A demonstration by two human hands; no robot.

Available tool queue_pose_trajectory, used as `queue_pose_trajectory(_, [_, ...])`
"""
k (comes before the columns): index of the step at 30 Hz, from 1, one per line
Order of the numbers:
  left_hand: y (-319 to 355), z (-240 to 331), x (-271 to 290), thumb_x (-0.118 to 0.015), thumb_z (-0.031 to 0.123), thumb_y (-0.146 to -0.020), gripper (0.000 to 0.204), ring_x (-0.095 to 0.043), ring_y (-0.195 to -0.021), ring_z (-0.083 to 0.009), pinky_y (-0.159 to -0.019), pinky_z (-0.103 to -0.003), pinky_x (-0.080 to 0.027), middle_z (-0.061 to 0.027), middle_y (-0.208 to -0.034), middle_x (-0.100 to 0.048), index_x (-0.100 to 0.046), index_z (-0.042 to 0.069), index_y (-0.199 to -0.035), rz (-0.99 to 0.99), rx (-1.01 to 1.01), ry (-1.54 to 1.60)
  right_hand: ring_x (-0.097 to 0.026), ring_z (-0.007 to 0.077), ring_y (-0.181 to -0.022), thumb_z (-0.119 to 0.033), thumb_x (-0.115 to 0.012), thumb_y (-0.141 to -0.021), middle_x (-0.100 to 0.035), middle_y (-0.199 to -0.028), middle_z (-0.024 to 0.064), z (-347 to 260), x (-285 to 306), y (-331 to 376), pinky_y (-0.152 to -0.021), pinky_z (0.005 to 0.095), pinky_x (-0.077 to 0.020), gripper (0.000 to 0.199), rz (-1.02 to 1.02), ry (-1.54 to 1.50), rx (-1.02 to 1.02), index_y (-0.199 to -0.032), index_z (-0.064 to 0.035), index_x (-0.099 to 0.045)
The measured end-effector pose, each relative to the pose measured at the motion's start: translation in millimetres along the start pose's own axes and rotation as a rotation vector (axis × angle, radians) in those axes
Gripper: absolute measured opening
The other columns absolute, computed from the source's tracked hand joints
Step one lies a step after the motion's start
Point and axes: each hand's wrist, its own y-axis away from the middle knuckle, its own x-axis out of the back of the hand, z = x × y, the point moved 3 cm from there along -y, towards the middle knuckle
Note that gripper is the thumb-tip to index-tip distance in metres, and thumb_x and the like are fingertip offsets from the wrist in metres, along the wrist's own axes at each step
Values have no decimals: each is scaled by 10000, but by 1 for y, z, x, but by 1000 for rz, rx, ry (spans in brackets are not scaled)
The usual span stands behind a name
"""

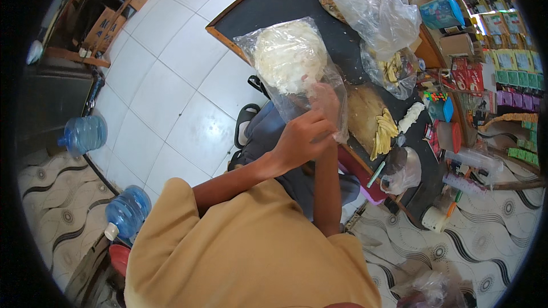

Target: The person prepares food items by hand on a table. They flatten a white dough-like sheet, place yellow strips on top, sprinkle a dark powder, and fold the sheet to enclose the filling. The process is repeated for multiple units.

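Note:
A clear plastic bag [287,101] holds a flat, round white mass [291,56], perhaps dough or stacked flatbread; I cannot tell which. It is held above my lap beside the dark table's edge. My left hand [305,140] is closed, its fingers pinching the near end of the bag. My right hand [325,101] reaches up along the bag, partly behind or inside the film, its fingers blurred. To the right of my hands lies a wooden board [361,108] with a bunch of yellow cut strips [385,132] on it.
On the dark table [260,10] sit a large clear bag [374,11], a bag of yellow strips [394,74] and a green-handled tool [375,174]. Packets crowd the shelves [502,51] at right. Two blue water bottles [128,211] stand on the left.

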Motion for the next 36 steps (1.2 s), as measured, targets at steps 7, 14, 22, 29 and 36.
queue_pose_trajectory(7, [0, 4, 2, -701, 58, -818, 110, -633, -846, -295, -732, -366, -512, -118, -895, -636, -680, 31, -922, -23, 22, -6, -631, 180, -820, -217, -712, -858, -676, -846, 103, 1, 2, -23, -749, 310, -499, 335, 96, 344, 6, -1074, 35, -659])
queue_pose_trajectory(14, [-3, 10, 8, -694, 42, -830, 91, -641, -820, -289, -713, -355, -507, -126, -901, -643, -657, 11, -908, 1, 4, 7, -672, 294, -950, -136, -628, -898, -707, -1045, 145, -30, -20, -25, -842, 363, -532, 359, 76, 1232, 445, -1246, -47, -617])
queue_pose_trajectory(22, [-7, 15, 13, -694, 42, -839, 84, -639, -798, -275, -698, -340, -510, -124, -868, -621, -653, 11, -906, 4, -11, -2, -568, 364, -1148, -140, -627, -812, -641, -1187, 181, -15, -22, -97, -1028, 432, -445, 438, -384, 1504, 667, -1247, -88, -614])
queue_pose_trajectory(29, [-4, 14, 13, -698, 44, -834, 98, -641, -783, -262, -685, -338, -512, -120, -864, -620, -663, 17, -922, 15, -16, -2, -574, 372, -1075, -200, -689, -751, -635, -1126, 164, -24, -22, -94, -978, 462, -455, 384, -517, 1584, 856, -1114, -84, -637])
queue_pose_trajectory(36, [-6, 15, 18, -692, 34, -829, 99, -644, -781, -262, -685, -341, -508, -118, -858, -622, -664, 18, -922, 13, -26, 23, -579, 401, -1049, -235, -689, -777, -625, -1046, 165, -24, -16, -67, -912, 484, -465, 309, -436, 1618, 889, -1034, -82, -610])
